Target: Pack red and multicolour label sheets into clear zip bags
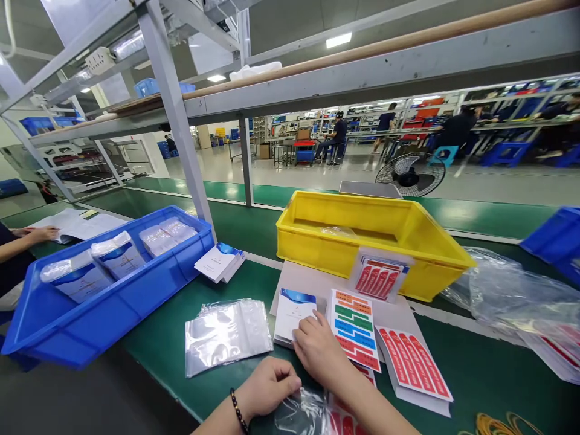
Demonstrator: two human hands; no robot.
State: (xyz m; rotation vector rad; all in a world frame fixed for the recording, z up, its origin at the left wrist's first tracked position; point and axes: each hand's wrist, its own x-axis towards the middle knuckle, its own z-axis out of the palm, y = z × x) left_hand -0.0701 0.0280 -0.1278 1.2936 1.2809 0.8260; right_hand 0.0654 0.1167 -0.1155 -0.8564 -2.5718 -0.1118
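Observation:
My left hand (270,386), with a beaded bracelet at the wrist, has thumb and forefinger pinched at the top edge of a clear plastic bag (301,414). My right hand (321,347) is curled over the lower right edge of a white and blue booklet (292,314), the top of a small stack; its fingertips are partly hidden. Left of that stack lies a pile of clear plastic bags (229,335). To the right are a sheet of coloured stickers (356,326) and a thick stack of red sticker sheets (417,365). More red sheets show under my right forearm.
A yellow bin (317,241) stands behind, with a bagged set (379,278) leaning on its front. The blue bin (136,302) holds bagged booklets; more booklets (220,261) lie beside it. Rubber bands (493,426) lie front right. Another person's hand (43,234) touches papers at far left.

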